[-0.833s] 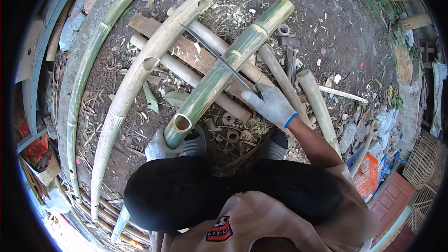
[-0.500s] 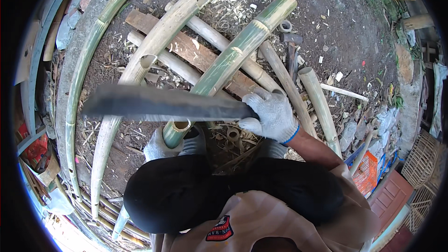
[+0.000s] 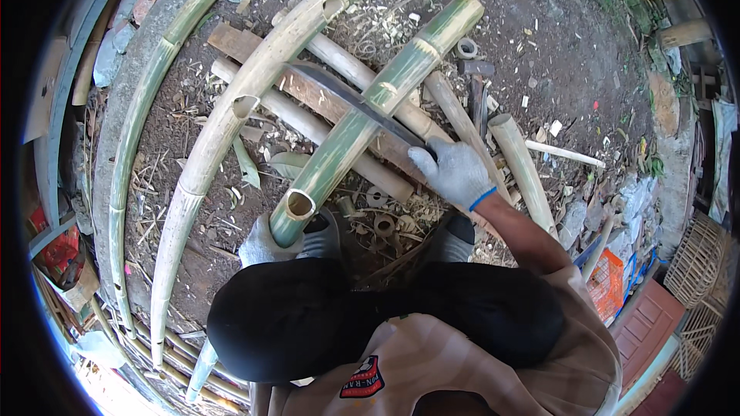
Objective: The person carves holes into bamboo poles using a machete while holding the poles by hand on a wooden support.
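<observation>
A green bamboo pole (image 3: 339, 144) slants from near my knees toward the far right, its cut hollow end facing me. My left hand (image 3: 262, 245), in a pale knit glove, is closed round the left side of that near end; its fingers are partly hidden. In my gloved right hand (image 3: 455, 173) is the handle of a machete (image 3: 327, 83). The dark blade lies across the pole's middle, beside a pale scraped patch, and appears to touch it. Under the pole, a brown plank (image 3: 327, 100) and a round pale pole (image 3: 347, 58) lie crosswise.
Two long bamboo poles with cut holes, one pale (image 3: 199, 150) and one greener (image 3: 127, 135), lie to the left. A hammer (image 3: 476, 88) and a short bamboo piece (image 3: 523, 173) are at the right. Chips and bamboo rings (image 3: 467, 48) litter the dirt. Woven baskets (image 3: 697, 262) stand far right.
My right hand has swung the machete away from me, from above the pole's near end onto its middle. My left hand stays at the near end.
</observation>
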